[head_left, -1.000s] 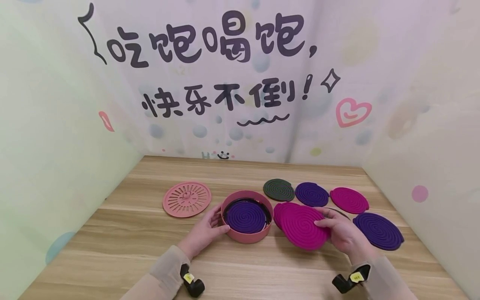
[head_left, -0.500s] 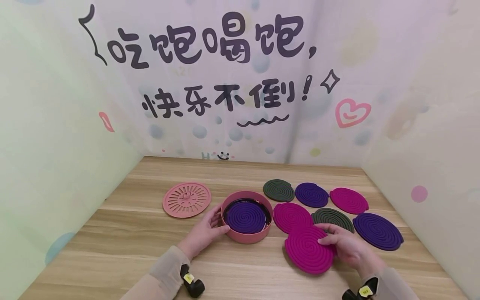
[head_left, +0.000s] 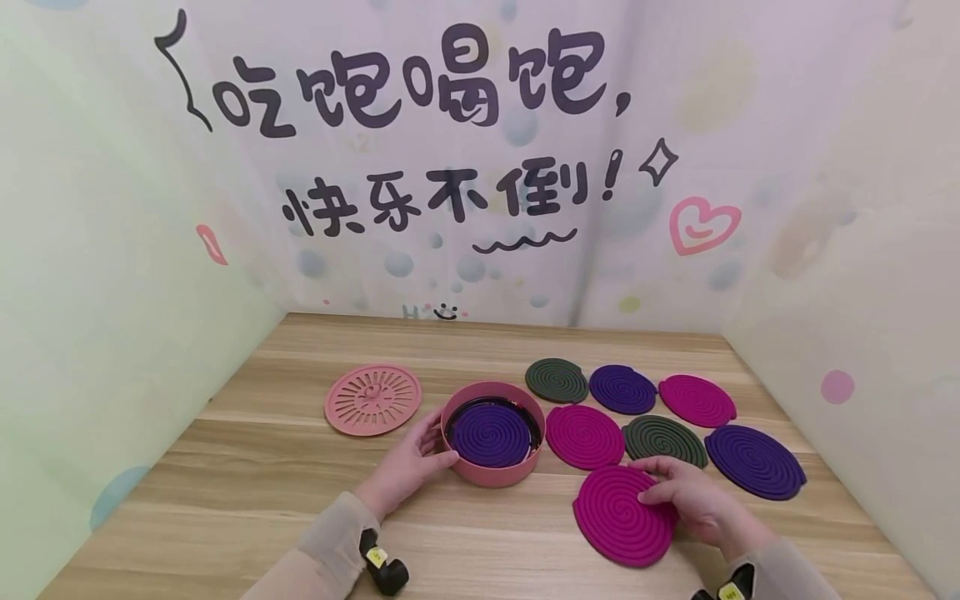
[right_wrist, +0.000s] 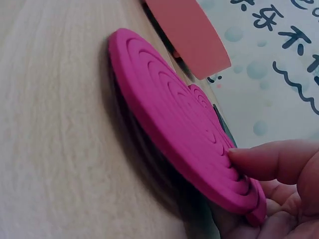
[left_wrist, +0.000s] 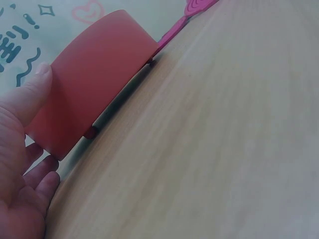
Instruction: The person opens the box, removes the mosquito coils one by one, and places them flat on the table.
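Note:
My left hand (head_left: 408, 462) grips the left side of a round pink mosquito coil box (head_left: 498, 476), thumb on the near wall. In the left wrist view the box wall (left_wrist: 102, 74) stands between thumb and fingers. Inside the box lies a dark blue mosquito coil (head_left: 492, 434). My right hand (head_left: 697, 502) pinches the right edge of a magenta mosquito coil (head_left: 624, 517), just in front of the other coils. From the right wrist, the thumb is on top of this coil (right_wrist: 169, 114) and the fingers are below. Its far edge hovers over the table with a shadow underneath.
To the left lies a slotted pink lid (head_left: 372, 399). Right of the box, flat coils are spread out: green (head_left: 557, 380) and [green coil (head_left: 664, 441), blue (head_left: 623, 389) and magenta (head_left: 585, 437) among them. A curtain wall (head_left: 480, 275) closes the wooden table's back.
My right hand has brought the magenta coil toward me and slightly right, lowering it away from the other magenta coil and uncovering the green one. The left hand stays on the box.

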